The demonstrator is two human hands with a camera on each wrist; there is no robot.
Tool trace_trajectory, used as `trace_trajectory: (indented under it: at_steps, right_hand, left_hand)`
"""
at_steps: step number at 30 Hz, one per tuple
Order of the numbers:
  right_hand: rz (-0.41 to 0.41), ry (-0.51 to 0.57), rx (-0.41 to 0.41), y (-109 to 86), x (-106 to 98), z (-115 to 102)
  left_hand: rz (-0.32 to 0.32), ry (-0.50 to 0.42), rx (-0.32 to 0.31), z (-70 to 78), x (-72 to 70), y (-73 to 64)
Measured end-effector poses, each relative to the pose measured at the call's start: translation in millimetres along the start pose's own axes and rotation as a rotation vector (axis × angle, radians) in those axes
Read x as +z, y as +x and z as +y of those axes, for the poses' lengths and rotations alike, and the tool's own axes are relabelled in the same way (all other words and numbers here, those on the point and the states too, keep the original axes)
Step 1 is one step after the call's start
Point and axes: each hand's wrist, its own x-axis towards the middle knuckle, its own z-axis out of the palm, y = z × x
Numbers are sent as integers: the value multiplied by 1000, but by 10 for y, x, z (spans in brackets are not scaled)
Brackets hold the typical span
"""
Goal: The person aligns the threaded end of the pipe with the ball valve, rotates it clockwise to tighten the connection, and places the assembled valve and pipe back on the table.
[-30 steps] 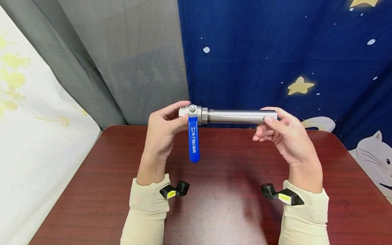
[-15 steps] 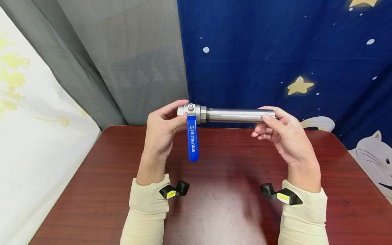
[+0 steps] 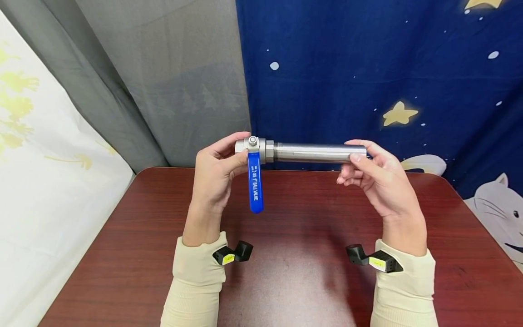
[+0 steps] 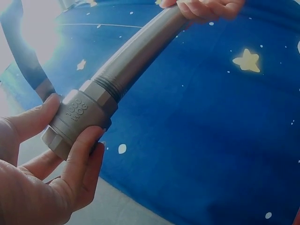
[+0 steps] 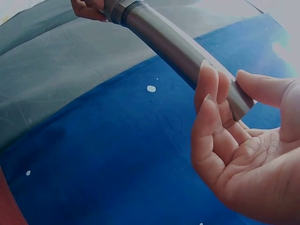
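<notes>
Metal: one valve, one pipe; two hands

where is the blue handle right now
In the head view, the blue handle sits near the middle, just right of the left hand, attached to the ball valve.

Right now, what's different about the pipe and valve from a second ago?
The pipe, valve and handle have shifted slightly up and left in the head view, and the right hand slightly left. Nothing was taken hold of or let go: the left hand still grips the valve, the right the pipe's end. The handle still points down in that view.
</notes>
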Motion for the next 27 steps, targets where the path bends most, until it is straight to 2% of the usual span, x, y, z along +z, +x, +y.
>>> trace_trajectory:
  at_steps: [13, 21, 27]
  right_hand:
    - [74, -76, 45, 19, -7, -10]
    - [9, -7, 26, 1, -12, -11]
    - [-1, -19, 20, -4, -18, -9]
  left_hand:
    - [15, 4, -11, 10, -2, 9]
    - [12, 7, -12, 10, 12, 4]
    - [17, -1, -16, 14, 22, 8]
